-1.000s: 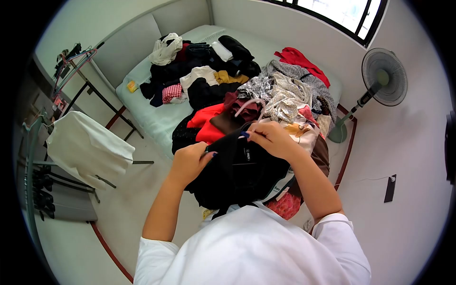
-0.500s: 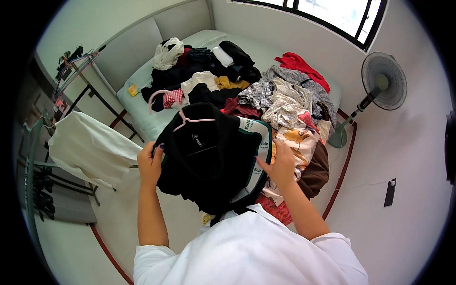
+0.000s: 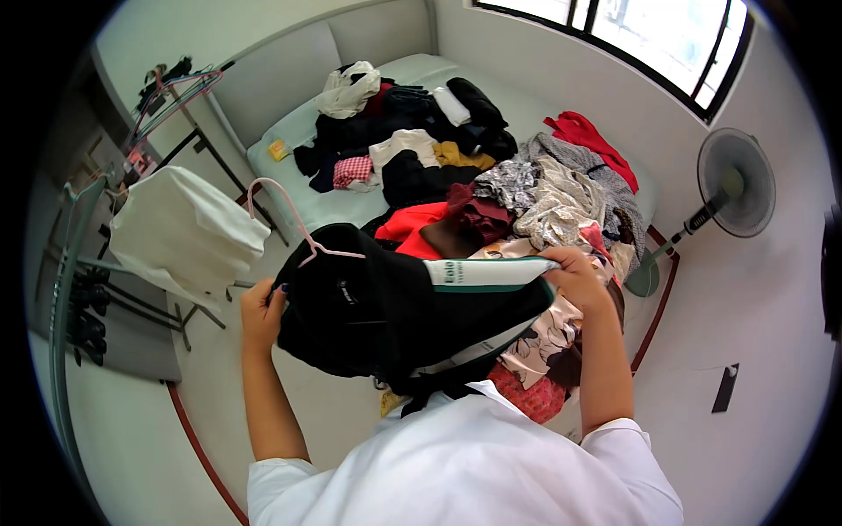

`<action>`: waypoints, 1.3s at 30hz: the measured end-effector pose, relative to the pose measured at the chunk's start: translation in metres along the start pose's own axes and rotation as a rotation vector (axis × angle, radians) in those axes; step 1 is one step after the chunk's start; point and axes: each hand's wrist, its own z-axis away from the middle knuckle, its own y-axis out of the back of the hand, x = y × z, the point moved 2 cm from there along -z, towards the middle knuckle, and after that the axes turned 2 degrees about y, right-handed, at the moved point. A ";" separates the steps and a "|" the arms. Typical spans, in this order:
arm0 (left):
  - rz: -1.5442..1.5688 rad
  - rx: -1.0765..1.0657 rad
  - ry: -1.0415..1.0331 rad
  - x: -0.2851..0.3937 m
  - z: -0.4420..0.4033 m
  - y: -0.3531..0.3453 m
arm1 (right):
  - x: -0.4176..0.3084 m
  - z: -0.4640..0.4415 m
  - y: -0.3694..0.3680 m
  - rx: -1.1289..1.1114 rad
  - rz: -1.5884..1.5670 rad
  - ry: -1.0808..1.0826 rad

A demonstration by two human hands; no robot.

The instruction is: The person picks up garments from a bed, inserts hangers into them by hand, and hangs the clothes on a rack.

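A black shirt (image 3: 399, 302) with a white and green lettered sleeve hangs in front of me. A pink hanger (image 3: 329, 253) sits in its neck opening, the hook standing up to the left. My left hand (image 3: 260, 314) is closed on the shirt's left shoulder, thumb on top. With my right hand (image 3: 579, 279) I pinch the end of the white and green sleeve (image 3: 487, 273), which is stretched out to the right. The lower part of the shirt is bunched close to my body.
Behind the shirt, a bed (image 3: 303, 206) carries piled clothes (image 3: 561, 197). To the left, a white garment (image 3: 189, 237) hangs by a metal rack (image 3: 66, 272), with several hangers (image 3: 175, 83) farther back. A standing fan (image 3: 735, 184) is at the right wall.
My right hand has moved right and up, pulling the sleeve out sideways. The shirt has tilted, and its hanger has shifted left. My head view has shifted slightly.
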 end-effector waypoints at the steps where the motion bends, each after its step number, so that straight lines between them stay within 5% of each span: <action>1: -0.008 0.011 0.013 0.001 0.003 0.000 | -0.002 -0.005 0.003 -0.022 -0.058 0.032; 3: 0.221 0.023 0.016 0.006 0.008 -0.002 | 0.018 -0.018 0.002 -0.065 -0.259 -0.023; 5: 0.243 0.026 0.021 0.008 0.011 0.000 | 0.062 -0.033 0.004 -0.003 -0.067 -0.364; 6: 0.252 0.017 0.013 0.009 0.012 0.000 | 0.070 -0.039 0.001 -0.147 0.196 -0.382; 7: 0.261 0.012 0.005 0.012 0.011 0.000 | 0.063 -0.041 -0.015 -0.118 0.250 -0.123; 11: 0.223 0.051 0.053 0.025 0.012 0.006 | -0.017 -0.028 -0.045 -0.025 0.445 0.156; 13: 0.258 0.093 0.088 0.027 0.012 0.006 | -0.049 -0.019 -0.064 0.054 0.762 0.491; 15: 0.291 0.132 0.113 0.032 0.011 0.007 | -0.060 -0.012 -0.082 0.096 0.718 0.456; 18: 0.271 0.089 0.162 0.048 0.014 0.006 | -0.084 -0.012 -0.107 0.128 1.075 0.671; 23: 0.307 0.023 0.209 0.068 0.017 0.006 | -0.049 -0.034 -0.112 0.216 0.960 0.708; 27: 0.245 0.041 0.277 0.061 0.018 0.011 | -0.062 -0.040 -0.119 0.323 0.631 0.509; 34: 0.371 0.137 0.432 0.057 0.050 0.036 | -0.065 -0.051 -0.139 -0.184 0.419 -0.079; 37: 0.325 0.127 0.430 0.058 0.083 0.067 | -0.061 -0.050 -0.164 -0.210 0.259 0.252; 39: 0.290 0.107 0.464 0.067 0.110 0.088 | -0.074 -0.049 -0.179 -0.312 0.066 0.203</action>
